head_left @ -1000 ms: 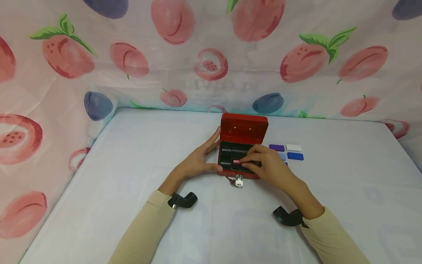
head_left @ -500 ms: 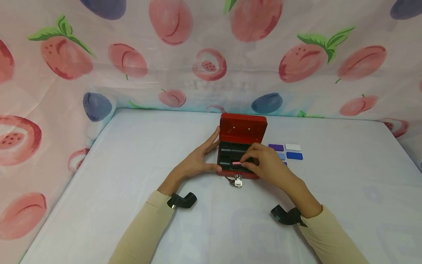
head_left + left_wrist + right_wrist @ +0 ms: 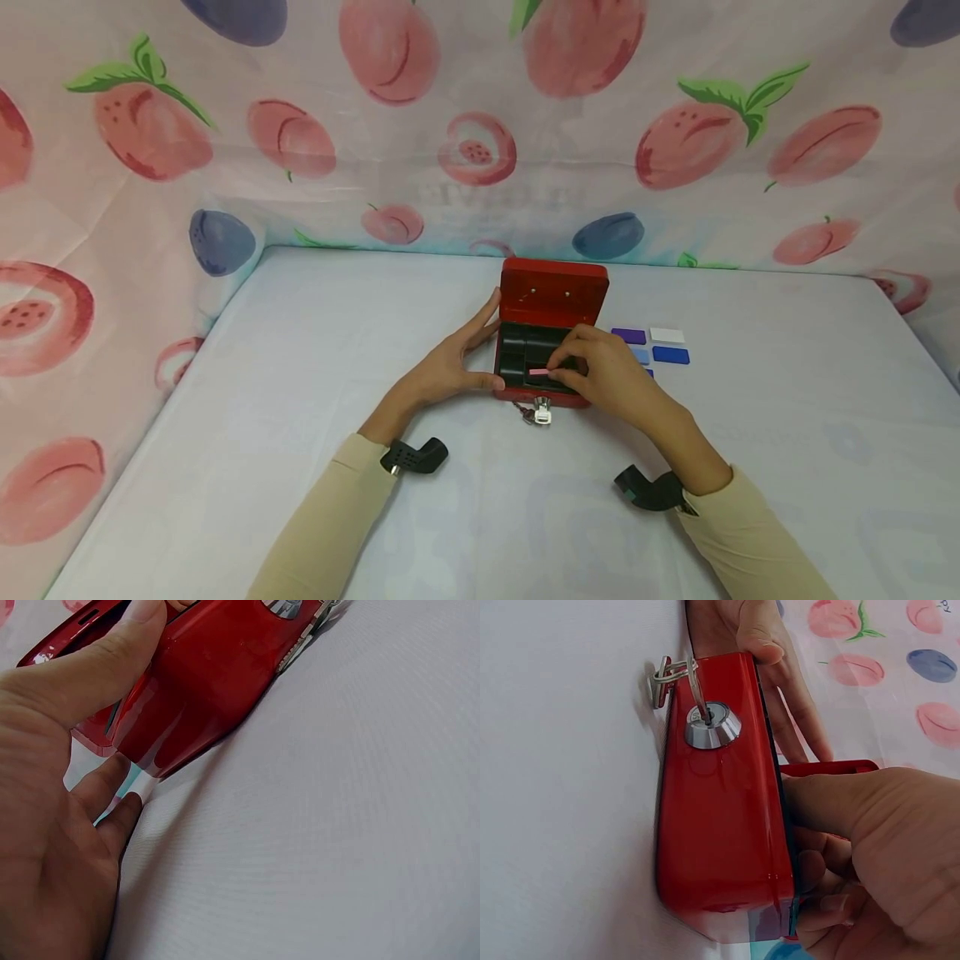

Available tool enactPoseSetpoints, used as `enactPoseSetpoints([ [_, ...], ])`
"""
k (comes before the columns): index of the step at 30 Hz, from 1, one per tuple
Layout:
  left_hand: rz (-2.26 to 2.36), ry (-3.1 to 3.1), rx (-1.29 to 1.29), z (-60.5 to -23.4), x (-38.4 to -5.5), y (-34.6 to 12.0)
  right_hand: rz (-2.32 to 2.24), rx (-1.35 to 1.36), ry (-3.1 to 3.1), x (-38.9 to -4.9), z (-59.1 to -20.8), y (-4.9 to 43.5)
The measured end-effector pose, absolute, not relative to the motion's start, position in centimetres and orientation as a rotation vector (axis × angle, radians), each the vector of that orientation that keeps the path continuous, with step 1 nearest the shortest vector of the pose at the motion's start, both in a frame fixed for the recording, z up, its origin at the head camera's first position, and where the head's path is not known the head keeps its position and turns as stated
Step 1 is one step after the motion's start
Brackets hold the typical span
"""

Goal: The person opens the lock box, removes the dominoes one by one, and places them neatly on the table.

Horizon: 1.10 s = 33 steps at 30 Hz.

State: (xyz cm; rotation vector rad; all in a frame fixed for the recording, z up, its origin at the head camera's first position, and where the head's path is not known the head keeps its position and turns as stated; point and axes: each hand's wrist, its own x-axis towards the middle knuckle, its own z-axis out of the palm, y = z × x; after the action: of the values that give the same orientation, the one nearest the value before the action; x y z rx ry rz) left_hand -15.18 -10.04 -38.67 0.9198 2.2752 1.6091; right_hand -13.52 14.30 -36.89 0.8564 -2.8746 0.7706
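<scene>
A small red cash box (image 3: 517,394) with a black inner tray (image 3: 513,342) stands on the white cloth, its lid (image 3: 553,292) raised. My left hand (image 3: 452,363) rests against the box's left side, thumb at the front corner, fingers spread straight toward the lid. Over the front compartment, my right hand (image 3: 615,371) pinches a thin pink rectangular piece (image 3: 537,372) between thumb and fingers; its right end is hidden by the fingertips. In the right wrist view a key sits in the silver lock (image 3: 714,726), and the box wall hides the pink piece.
Right of the box lie several flat rectangular pieces, among them a purple one (image 3: 628,336), a white one (image 3: 667,335) and a blue one (image 3: 671,355). Spare keys (image 3: 528,414) hang at the box's front. A fruit-patterned curtain (image 3: 390,167) lines the table's back edge.
The pink piece has tilted from lying flat to more edge-on in my right fingers, which have shifted very slightly. The left hand and the box hold their places.
</scene>
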Motion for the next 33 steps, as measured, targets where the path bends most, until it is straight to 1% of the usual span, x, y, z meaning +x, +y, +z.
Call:
enactPoseSetpoints([
  [16, 1.609, 2.282, 0.932, -38.74, -15.18, -9.99, 0.652, 0.901, -2.847, -13.11, -36.88, 14.01],
  [33, 1.582, 2.306, 0.897, -38.66, -14.99, -9.96, 0.830, 0.918, -2.795, -13.11, -36.39, 14.53],
])
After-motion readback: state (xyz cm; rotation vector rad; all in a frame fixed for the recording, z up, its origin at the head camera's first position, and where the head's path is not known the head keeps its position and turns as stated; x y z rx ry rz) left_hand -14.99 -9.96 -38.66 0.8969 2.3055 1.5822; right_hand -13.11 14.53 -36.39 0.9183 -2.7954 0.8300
